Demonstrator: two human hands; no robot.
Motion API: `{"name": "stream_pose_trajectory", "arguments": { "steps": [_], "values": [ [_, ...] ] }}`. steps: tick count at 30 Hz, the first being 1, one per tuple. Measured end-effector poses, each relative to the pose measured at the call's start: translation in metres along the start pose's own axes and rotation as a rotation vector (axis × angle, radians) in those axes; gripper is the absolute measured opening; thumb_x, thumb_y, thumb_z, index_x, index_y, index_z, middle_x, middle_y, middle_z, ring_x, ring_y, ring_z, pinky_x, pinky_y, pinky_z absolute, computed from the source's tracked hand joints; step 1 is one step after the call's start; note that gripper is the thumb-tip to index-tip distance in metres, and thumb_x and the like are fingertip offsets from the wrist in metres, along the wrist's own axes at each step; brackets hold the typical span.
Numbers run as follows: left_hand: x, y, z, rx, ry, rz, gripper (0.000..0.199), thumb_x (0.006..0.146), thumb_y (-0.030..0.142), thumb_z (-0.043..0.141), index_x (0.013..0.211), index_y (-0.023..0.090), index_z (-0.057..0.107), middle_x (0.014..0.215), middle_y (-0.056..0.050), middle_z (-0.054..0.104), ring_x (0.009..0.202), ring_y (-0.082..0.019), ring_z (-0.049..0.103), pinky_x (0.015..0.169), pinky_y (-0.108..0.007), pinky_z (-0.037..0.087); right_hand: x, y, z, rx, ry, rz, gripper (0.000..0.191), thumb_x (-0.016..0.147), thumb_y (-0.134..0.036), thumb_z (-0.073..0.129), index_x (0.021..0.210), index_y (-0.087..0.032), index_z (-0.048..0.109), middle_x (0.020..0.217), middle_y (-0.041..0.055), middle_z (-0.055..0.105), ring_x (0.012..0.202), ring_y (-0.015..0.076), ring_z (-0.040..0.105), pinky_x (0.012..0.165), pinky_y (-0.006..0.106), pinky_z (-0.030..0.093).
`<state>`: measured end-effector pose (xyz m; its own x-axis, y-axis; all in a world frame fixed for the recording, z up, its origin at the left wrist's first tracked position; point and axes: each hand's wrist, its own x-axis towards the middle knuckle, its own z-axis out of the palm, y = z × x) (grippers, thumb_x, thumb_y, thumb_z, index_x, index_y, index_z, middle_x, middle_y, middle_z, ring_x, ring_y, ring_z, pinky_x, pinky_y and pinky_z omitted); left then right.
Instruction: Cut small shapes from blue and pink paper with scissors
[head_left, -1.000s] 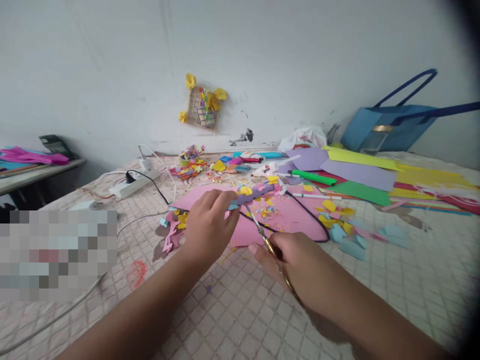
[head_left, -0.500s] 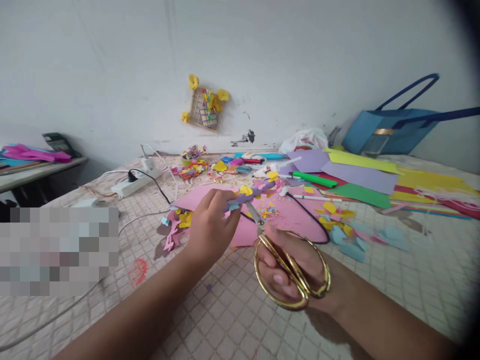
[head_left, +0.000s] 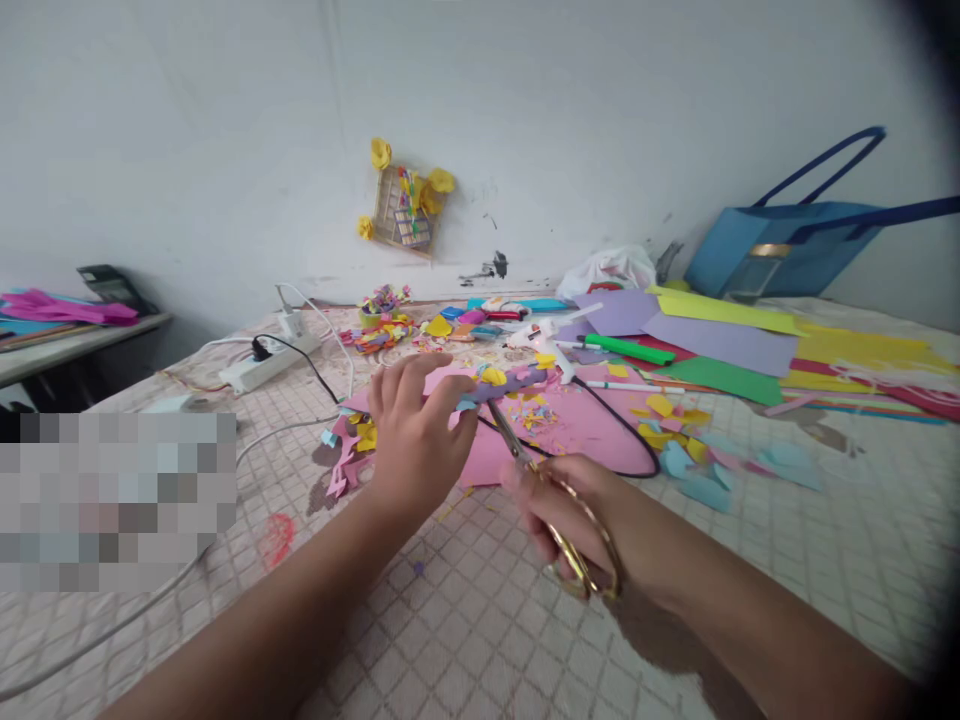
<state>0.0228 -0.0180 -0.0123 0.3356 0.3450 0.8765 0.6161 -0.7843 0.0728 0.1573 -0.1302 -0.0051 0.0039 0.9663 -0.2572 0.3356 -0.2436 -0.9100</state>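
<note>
My left hand pinches the near-left end of a purple paper-covered strip between thumb and forefinger, the other fingers lifted. Yellow, pink and light blue paper scraps dot the strip. My right hand grips scissors by their gold handles. The scissor blades look closed or nearly so, and their tips point at the underside of the strip, close to my left thumb. Beneath lies a pink paper sheet scattered with tiny coloured clippings.
A white glue gun with a black cord stands behind the strip. Paper scraps and coloured sheets lie to the right, near a blue bag. A power strip with cables sits left.
The scissors have turned edge-on and their handles have closed in my right hand. My left hand's fingers have lifted and spread, while the thumb and forefinger stay at the strip.
</note>
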Motion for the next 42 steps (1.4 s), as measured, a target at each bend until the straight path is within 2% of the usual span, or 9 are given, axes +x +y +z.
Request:
{"name": "stream_pose_trajectory", "arguments": {
  "steps": [3,6,8,12,15,21,28,35,42],
  "values": [
    [0.003,-0.002,-0.002,0.013,0.05,0.013,0.015,0.073,0.017,0.063,0.086,0.023,0.06,0.111,-0.008,0.056,0.108,-0.027,0.048,0.092,-0.047,0.035,0.002,-0.004,0.005,0.445,-0.205,0.062,0.055,0.08,-0.067,0.036,0.059,-0.017,0.049,0.046,-0.0033,0.047,0.033,0.005,0.037,0.034,0.018,0.027],
    [0.004,-0.004,-0.002,0.017,0.06,0.023,0.013,0.073,0.018,0.062,0.086,0.022,0.06,0.112,-0.008,0.055,0.11,-0.027,0.047,0.094,-0.047,0.034,0.003,-0.004,0.005,0.559,-0.25,0.089,0.057,0.079,-0.07,0.033,0.057,-0.018,0.044,0.042,-0.006,0.04,0.031,0.0039,0.03,0.033,0.017,0.023],
    [0.004,-0.005,-0.001,0.028,0.052,0.03,0.012,0.074,0.019,0.062,0.086,0.022,0.06,0.113,-0.008,0.055,0.111,-0.027,0.047,0.095,-0.048,0.032,0.002,-0.003,0.001,0.329,-0.111,0.05,0.056,0.078,-0.07,0.036,0.056,-0.019,0.042,0.043,-0.0058,0.039,0.033,0.0047,0.029,0.035,0.019,0.022],
    [0.004,-0.008,-0.001,0.062,0.033,0.12,0.013,0.074,0.018,0.062,0.085,0.024,0.06,0.113,-0.007,0.055,0.113,-0.027,0.046,0.1,-0.051,0.025,-0.001,-0.004,-0.006,-0.396,0.243,-0.094,0.046,0.076,-0.061,0.05,0.057,-0.019,0.046,0.05,-0.0014,0.048,0.043,0.0091,0.036,0.041,0.023,0.023],
    [0.003,-0.01,-0.002,0.071,0.024,0.166,0.015,0.073,0.016,0.063,0.084,0.025,0.059,0.115,-0.007,0.055,0.116,-0.027,0.044,0.104,-0.052,0.019,0.0,-0.006,-0.007,-0.666,0.358,-0.091,0.044,0.079,-0.056,0.047,0.055,-0.02,0.046,0.052,0.002,0.054,0.046,0.0127,0.042,0.042,0.025,0.022],
    [0.005,-0.008,-0.005,0.001,0.034,0.064,0.015,0.072,0.025,0.065,0.084,0.025,0.056,0.118,-0.007,0.051,0.117,-0.029,0.043,0.102,-0.052,0.023,0.01,0.002,-0.002,-0.771,0.474,-0.178,0.027,0.083,-0.037,0.049,0.063,-0.02,0.048,0.057,0.0023,0.058,0.049,0.0137,0.048,0.045,0.026,0.023],
    [0.013,-0.011,-0.012,-0.129,-0.028,-0.017,0.038,0.07,0.033,0.066,0.105,0.023,0.054,0.126,-0.011,0.044,0.12,-0.03,0.038,0.102,-0.05,0.024,0.016,0.005,-0.005,-0.954,0.561,-0.167,0.02,0.083,-0.036,0.052,0.074,-0.018,0.053,0.059,0.0031,0.06,0.054,0.0183,0.054,0.045,0.025,0.019],
    [0.014,-0.011,-0.015,-0.225,-0.185,-0.098,0.021,0.076,0.034,0.06,0.093,0.023,0.06,0.128,-0.009,0.043,0.121,-0.028,0.036,0.1,-0.05,0.027,0.016,0.007,-0.008,-1.025,0.623,-0.194,0.023,0.081,-0.04,0.054,0.074,-0.018,0.053,0.06,0.0033,0.061,0.055,0.0188,0.056,0.045,0.025,0.018],
    [0.015,-0.011,-0.013,-0.343,-0.221,-0.178,0.011,0.08,0.029,0.057,0.087,0.022,0.058,0.122,-0.009,0.049,0.12,-0.025,0.041,0.099,-0.049,0.03,0.016,0.007,-0.01,-1.025,0.606,-0.223,0.024,0.082,-0.04,0.053,0.073,-0.018,0.052,0.062,0.0042,0.062,0.055,0.0187,0.057,0.045,0.025,0.019]
  ]
}}
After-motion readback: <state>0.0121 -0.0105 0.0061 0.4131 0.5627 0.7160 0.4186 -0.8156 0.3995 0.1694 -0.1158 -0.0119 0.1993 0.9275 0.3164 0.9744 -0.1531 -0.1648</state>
